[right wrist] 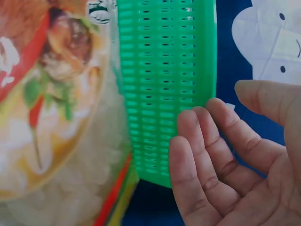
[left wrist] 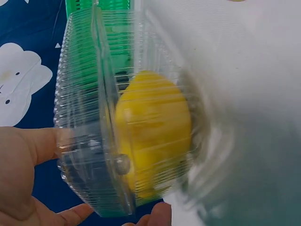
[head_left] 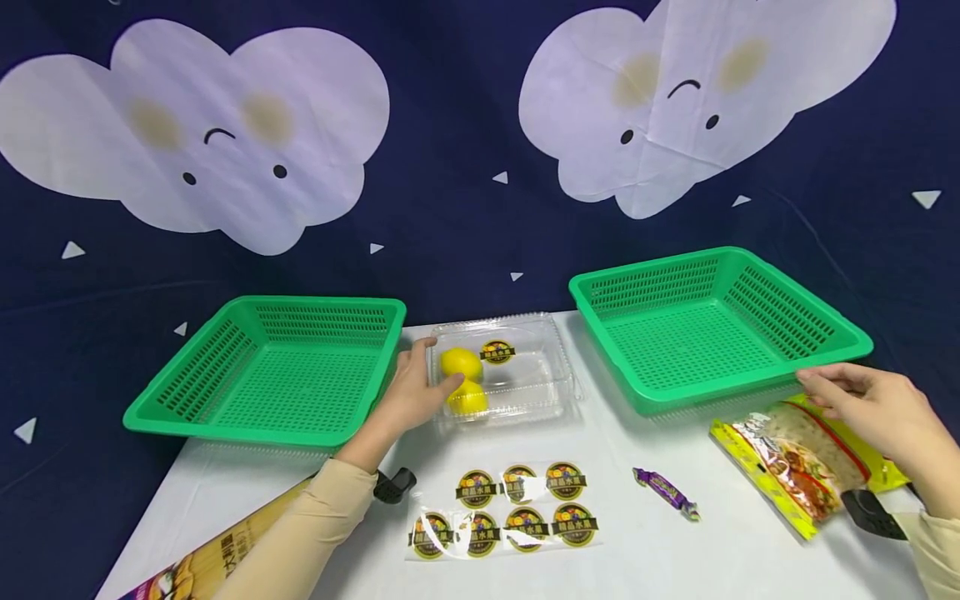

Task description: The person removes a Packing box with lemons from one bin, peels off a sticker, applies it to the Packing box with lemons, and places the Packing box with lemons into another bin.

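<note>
A clear plastic fruit box with a lidded top and a round label lies at the back middle of the table, two yellow lemons inside its left part. My left hand grips the box's left end, thumb toward the front and fingers at the back corner. In the left wrist view a lemon shows through the ribbed plastic. My right hand hovers with loosely bent fingers over a yellow food packet, near the front rim of the right green basket; it holds nothing.
Another green basket stands at the left. A clear sheet of round stickers lies in front of the box, with a purple wrapped candy to its right. A long tan packet lies partly under my left forearm. A dark cloud-patterned cloth hangs behind.
</note>
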Demonstrator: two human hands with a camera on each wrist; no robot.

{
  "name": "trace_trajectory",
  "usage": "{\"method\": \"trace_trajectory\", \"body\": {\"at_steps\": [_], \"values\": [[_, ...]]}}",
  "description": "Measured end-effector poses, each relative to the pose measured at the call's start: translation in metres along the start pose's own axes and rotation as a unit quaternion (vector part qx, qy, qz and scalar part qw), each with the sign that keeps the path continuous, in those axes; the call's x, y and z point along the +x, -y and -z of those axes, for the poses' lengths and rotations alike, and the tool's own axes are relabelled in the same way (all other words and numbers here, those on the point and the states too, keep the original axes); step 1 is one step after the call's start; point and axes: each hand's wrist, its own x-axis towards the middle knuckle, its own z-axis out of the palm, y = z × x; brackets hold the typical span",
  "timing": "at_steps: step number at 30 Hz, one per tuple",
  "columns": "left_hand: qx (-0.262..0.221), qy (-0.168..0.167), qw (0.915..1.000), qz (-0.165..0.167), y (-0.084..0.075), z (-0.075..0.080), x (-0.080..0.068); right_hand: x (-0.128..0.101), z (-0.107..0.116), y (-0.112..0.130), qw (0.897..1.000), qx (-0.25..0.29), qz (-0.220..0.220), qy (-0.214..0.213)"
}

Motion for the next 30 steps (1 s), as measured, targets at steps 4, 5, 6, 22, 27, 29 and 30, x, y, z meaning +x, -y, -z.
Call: {"method": "trace_trajectory", "body": {"at_steps": [4,5,6,22,27,29,30], "values": [[-0.021,0.001,0.9997,0.011,0.004,-0.001,0.0,0.001,-0.004,-0.004,0.998,0.042,-0.019,0.034],[-0.031,0.002,0.9994,0.016,0.005,-0.001,0.001,0.002,-0.005,-0.005,0.997,0.06,-0.024,0.047],[-0.042,0.004,0.9989,0.022,0.006,-0.001,0.001,0.003,-0.006,-0.006,0.995,0.072,-0.031,0.059],[-0.138,0.06,0.986,0.072,0.007,-0.001,-0.002,0.027,-0.015,-0.023,0.904,0.351,-0.093,0.225],[-0.169,0.065,0.9796,0.087,0.008,-0.002,0.0,0.028,-0.016,-0.025,0.891,0.381,-0.093,0.227],[-0.179,0.066,0.977,0.096,0.007,-0.002,0.001,0.028,-0.017,-0.027,0.881,0.403,-0.093,0.23],[-0.182,0.066,0.9761,0.098,0.007,-0.002,0.002,0.028,-0.017,-0.027,0.874,0.416,-0.094,0.231]]}}
